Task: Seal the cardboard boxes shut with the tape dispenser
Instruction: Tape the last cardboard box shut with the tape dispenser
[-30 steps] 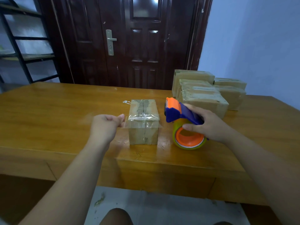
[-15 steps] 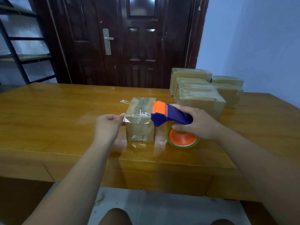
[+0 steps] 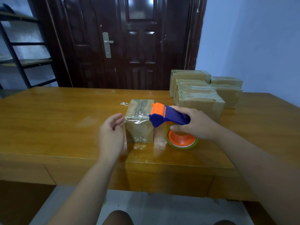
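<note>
The handle of the blue and orange plastic tape dispenser (image 3: 168, 116) is largely covered by the right hand (image 3: 197, 125), whose fingers are curled round it. The top of the orange-cored tape roll (image 3: 181, 141) is hidden beneath that hand. The left hand (image 3: 111, 135) is blurred, its fingers loosely curled with nothing seen held, just beside the left face of the small brown cardboard box (image 3: 139, 129); whether contact is made cannot be told. A crinkled strip of clear tape (image 3: 138, 117) is laid across the box top and is met at the right edge by the dispenser's orange head.

The box is stood on the glossy wooden table (image 3: 48, 120), near its front edge. A stack of similar cardboard boxes (image 3: 199, 98) is set at the far right, before a pale blue wall (image 3: 251, 46). A dark panelled door (image 3: 141, 46) is seen behind, and a black shelf rack (image 3: 21, 46) is cut off at the left. A wide stretch of table surface is seen left of the box.
</note>
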Available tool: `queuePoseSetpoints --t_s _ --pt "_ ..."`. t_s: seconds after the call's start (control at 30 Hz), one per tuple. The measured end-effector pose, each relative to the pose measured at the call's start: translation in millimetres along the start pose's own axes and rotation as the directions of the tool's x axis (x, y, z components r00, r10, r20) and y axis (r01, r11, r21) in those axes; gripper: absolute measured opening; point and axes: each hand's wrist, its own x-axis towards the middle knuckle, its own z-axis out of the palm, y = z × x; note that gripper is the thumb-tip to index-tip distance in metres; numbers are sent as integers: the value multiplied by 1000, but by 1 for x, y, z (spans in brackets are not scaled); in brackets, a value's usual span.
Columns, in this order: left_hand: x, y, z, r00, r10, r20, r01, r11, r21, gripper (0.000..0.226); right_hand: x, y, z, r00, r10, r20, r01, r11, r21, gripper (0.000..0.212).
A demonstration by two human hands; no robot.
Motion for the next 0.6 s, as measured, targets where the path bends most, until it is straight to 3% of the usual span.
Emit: queuePoseSetpoints --t_s 0.07,0.17,0.23,0.3,0.33,0.4,0.47,0.6 --pt "-11 -9 0 994 31 105 -36 998 46 49 0 0 0 1000 3 -3 -3 1000 18 73" --pt "-22 -19 -4 938 -13 346 -143 895 422 66 -2 -1 0 1000 2 -4 -2 1000 24 73" --pt "-24 -15 -7 937 -56 344 -145 836 530 87 -2 -1 1 1000 3 -7 -3 1000 23 73" --pt "-24 -5 -7 958 128 257 -243 838 488 102 -2 -1 1 1000 -1 -6 1 1000 26 73" --pt "-22 0 -4 935 248 255 -349 775 526 104 -2 -2 1 1000 -5 -4 5 1000 26 73" --pt "-19 8 5 848 395 354 -528 568 631 100 -3 -2 2 1000 -10 0 10 1000 24 73" --pt "-14 11 14 815 388 430 -568 388 726 89 -5 -1 2 1000 -7 -2 7 1000 28 73" --pt "-2 10 16 740 499 452 -627 268 732 52 -15 0 2 998 -5 -66 11 996 91 72"
